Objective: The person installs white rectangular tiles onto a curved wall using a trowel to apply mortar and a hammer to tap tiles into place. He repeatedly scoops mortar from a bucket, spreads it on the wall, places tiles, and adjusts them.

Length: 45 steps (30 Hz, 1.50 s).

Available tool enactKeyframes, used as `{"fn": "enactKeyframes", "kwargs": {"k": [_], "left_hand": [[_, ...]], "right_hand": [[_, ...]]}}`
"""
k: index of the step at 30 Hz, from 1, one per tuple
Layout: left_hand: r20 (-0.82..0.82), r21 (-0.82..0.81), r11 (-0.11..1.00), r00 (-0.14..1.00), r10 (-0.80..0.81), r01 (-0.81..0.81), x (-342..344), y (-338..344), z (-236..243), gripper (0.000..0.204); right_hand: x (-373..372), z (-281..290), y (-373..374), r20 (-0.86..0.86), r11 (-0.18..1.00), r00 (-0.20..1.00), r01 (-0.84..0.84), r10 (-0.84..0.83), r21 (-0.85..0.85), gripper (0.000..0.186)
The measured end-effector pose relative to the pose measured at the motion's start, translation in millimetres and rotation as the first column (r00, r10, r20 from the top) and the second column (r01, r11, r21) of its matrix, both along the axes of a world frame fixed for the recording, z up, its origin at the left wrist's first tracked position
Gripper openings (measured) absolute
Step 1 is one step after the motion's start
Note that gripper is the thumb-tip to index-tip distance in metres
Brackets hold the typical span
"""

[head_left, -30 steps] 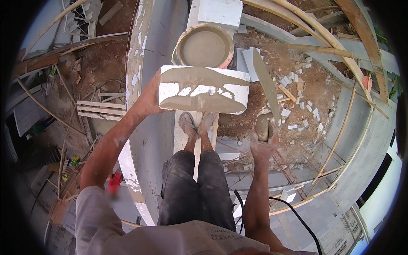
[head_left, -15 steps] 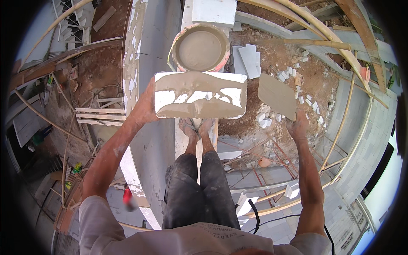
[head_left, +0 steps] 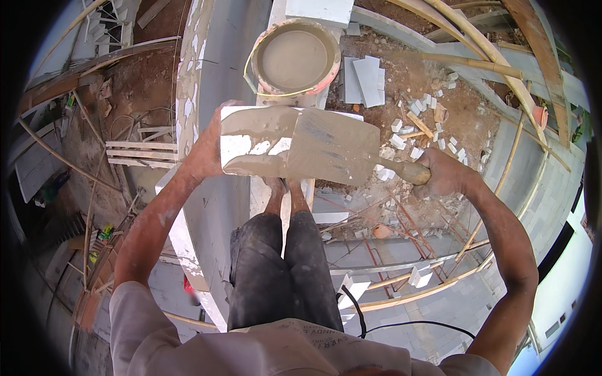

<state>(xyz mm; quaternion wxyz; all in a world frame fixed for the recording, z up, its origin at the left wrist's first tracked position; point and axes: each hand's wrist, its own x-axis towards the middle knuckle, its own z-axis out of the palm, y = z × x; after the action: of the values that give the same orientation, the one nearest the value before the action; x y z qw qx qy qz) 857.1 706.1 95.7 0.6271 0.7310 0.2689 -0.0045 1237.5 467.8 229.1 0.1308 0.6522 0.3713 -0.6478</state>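
Note:
My left hand point(head_left: 205, 145) grips the left end of a white block point(head_left: 236, 149), whose upper face carries wet grey-brown mortar. In my right hand point(head_left: 446, 173) is the handle of a trowel point(head_left: 337, 145), fingers wrapped round it. The trowel's wide, mortar-coated blade lies over the right half of the block and hides most of that half; whether it presses on the face I cannot tell. Just beyond the block stands a round bucket point(head_left: 256, 70) with a thin yellow-green handle, holding smooth wet mortar point(head_left: 295, 58).
A wall point(head_left: 216, 94) with a mortar-streaked top point(head_left: 188, 75) runs along my left. Beyond the bucket lies a white block point(head_left: 320, 10). Lower ground at right holds block slabs point(head_left: 369, 81) and scattered white chunks. Bamboo poles point(head_left: 483, 47) cross the right side; a black cable point(head_left: 420, 323) trails near me.
The trowel has swung left from beside the block onto its right half, now seen with its handle to the right. The block has shifted slightly left in view.

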Motion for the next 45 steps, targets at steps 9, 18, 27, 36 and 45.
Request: {"fn": "enactKeyframes", "kwargs": {"k": [9, 18, 27, 36, 45], "left_hand": [[-0.024, 0.040, 0.998, 0.999, -0.040, 0.041, -6, 0, -4, 0.125], [-0.143, 0.090, 0.995, 0.989, -0.022, 0.036, -4, -7, 3, 0.122], [-0.174, 0.117, 0.980, 0.975, -0.139, 0.161, -1, -5, 14, 0.109], [-0.091, 0.229, 0.973, 0.996, -0.017, 0.038, -55, -1, -11, 0.110], [-0.401, -0.681, -0.294, 0.005, 0.916, -0.671, -60, -103, -145, 0.089]], "right_hand": [[69, -10, -109, 0.356, 0.985, 0.933, 0.113, -0.060, -0.129, 0.045], [3, -161, 59, 0.714, 0.807, 0.686, -0.495, 0.137, 0.321, 0.055], [-85, -260, -5, 0.428, 0.453, 0.903, -0.395, 0.033, 0.799, 0.054], [-149, -289, 18, -0.137, 0.549, 0.935, 0.306, -0.326, 0.778, 0.083], [-179, -285, 70, -0.074, 0.463, 0.990, 0.122, -0.119, 0.878, 0.117]]}}
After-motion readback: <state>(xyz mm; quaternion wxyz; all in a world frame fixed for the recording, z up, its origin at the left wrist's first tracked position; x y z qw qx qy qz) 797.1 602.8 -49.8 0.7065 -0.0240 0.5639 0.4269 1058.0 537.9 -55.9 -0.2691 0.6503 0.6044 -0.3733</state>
